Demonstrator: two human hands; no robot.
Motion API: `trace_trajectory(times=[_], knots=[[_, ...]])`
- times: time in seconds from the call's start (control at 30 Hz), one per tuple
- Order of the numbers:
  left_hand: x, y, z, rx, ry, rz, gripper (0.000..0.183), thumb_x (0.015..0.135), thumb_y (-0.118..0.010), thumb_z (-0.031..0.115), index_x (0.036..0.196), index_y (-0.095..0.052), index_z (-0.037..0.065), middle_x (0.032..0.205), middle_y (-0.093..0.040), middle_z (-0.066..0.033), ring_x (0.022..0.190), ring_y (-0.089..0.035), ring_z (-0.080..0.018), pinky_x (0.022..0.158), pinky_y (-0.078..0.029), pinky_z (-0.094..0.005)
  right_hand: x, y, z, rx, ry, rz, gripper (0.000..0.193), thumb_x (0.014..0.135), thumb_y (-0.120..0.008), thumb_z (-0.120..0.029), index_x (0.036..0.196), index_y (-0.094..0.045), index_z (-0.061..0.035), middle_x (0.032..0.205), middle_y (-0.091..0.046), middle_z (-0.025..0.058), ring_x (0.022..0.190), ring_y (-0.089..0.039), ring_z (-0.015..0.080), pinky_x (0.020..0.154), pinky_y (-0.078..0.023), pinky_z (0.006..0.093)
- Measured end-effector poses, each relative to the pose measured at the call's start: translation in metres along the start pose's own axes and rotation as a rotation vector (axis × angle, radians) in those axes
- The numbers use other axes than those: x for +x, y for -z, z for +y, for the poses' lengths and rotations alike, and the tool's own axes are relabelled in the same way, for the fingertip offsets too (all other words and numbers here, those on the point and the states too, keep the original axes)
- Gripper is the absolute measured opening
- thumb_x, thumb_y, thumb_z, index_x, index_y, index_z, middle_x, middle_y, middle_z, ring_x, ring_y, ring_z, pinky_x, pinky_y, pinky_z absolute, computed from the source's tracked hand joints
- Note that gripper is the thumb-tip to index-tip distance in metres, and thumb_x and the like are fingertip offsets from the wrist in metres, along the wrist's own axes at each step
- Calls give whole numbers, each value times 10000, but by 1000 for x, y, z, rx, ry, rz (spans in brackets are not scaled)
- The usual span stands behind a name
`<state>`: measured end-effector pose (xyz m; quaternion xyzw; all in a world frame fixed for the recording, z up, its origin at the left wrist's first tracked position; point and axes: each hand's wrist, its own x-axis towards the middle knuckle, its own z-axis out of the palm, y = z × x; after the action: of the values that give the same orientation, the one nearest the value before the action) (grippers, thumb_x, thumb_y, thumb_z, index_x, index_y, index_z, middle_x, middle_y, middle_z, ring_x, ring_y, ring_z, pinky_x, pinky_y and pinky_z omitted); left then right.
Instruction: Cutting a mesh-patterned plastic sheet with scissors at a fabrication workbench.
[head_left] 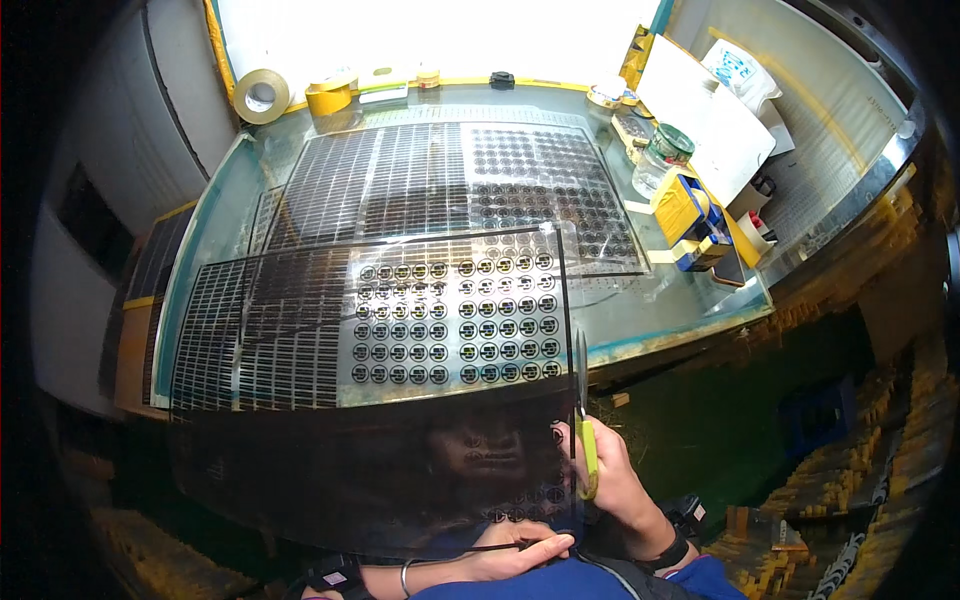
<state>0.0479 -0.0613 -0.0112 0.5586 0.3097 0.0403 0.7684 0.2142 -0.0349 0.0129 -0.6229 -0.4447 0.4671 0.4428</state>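
Note:
A large see-through film sheet (455, 330), printed with rows of black round marks and a dark grid at its left, is held up over the near edge of the table. My left hand (515, 550) grips its near edge, thumb showing and the other fingers partly hidden. In my right hand (617, 475) is a pair of scissors (588, 460) with yellow-green handles, its fingers closed round them. The blades point away from me along the sheet's right edge, by its dark border strip; whether they touch the film I cannot tell.
Another printed film (400, 185) lies on the glass table (690, 312). At the back are a wide tape roll (262, 95) and a yellow tape roll (328, 98). On the right stand a green-lidded jar (660, 165), a blue-and-yellow tape dispenser (690, 220) and a phone (729, 268).

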Motion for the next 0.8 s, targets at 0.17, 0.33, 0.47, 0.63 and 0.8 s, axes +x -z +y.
trace_trajectory(times=[0.17,0.33,0.47,0.63,0.8], knots=[[1,-3,4,3,47,-27,353,846,-513,372,816,-650,48,774,-616,-36,759,-553,-85,692,-423,-216,-2,5,-6,91,-107,-8,206,855,-523,-194,774,-520,-5,601,-468,-12,545,-416,57,478,-358,233],[3,-1,7,43,86,-44,330,847,-523,346,830,-651,43,806,-624,-38,777,-554,-82,708,-425,-211,2,4,-10,109,-100,3,214,855,-534,-211,764,-518,-17,586,-458,-19,535,-417,53,465,-351,233],[5,-6,-1,7,114,-78,280,851,-534,287,862,-647,31,821,-627,-39,803,-551,-81,727,-425,-213,10,8,-16,88,-108,102,248,849,-554,-237,709,-483,-45,565,-428,-30,505,-417,46,443,-338,217],[6,-3,3,38,113,-105,281,853,-531,283,898,-643,29,831,-630,-42,828,-552,-87,744,-423,-212,16,13,-8,118,-56,102,257,847,-555,-242,676,-477,-67,544,-441,-27,453,-432,49,404,-337,215],[5,-3,4,64,103,-122,320,850,-522,333,890,-647,41,834,-630,-43,819,-555,-93,751,-425,-224,15,16,-18,123,-113,111,255,849,-551,-244,672,-482,-74,533,-443,-39,457,-432,42,410,-340,211]])
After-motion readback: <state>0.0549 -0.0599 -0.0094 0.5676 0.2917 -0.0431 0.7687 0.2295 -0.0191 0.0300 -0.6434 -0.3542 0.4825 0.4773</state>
